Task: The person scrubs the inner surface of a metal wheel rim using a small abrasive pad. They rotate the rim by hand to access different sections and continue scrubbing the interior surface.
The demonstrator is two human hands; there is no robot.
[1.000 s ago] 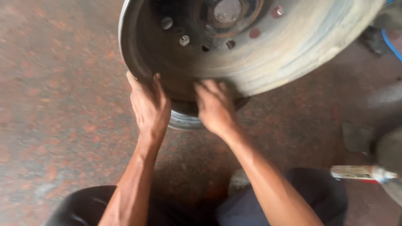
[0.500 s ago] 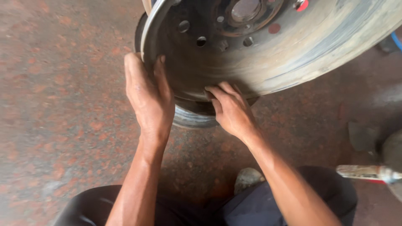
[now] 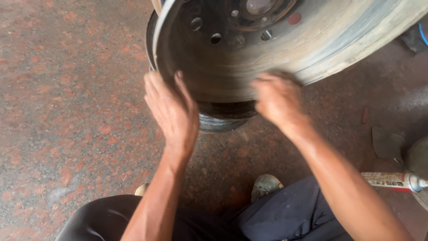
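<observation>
A large worn steel wheel rim (image 3: 276, 49) stands tilted on the speckled reddish floor, with its bolt holes and hub opening facing me. My left hand (image 3: 171, 109) grips the rim's left lower edge, fingers curled over the lip. My right hand (image 3: 278, 100) presses flat against the rim's lower right edge and looks blurred from motion. Under the rim, a smaller dark round metal part (image 3: 223, 118) rests on the floor between my hands.
A white sealant tube (image 3: 392, 180) lies on the floor at the right beside my dark trouser leg (image 3: 285, 214). A dark flat scrap (image 3: 387, 143) lies further right. My shoe tip (image 3: 266, 184) shows below the rim.
The rim has shifted right and up in view. My right hand slid to the right along the lower edge; my left hand stays on the left lip.
</observation>
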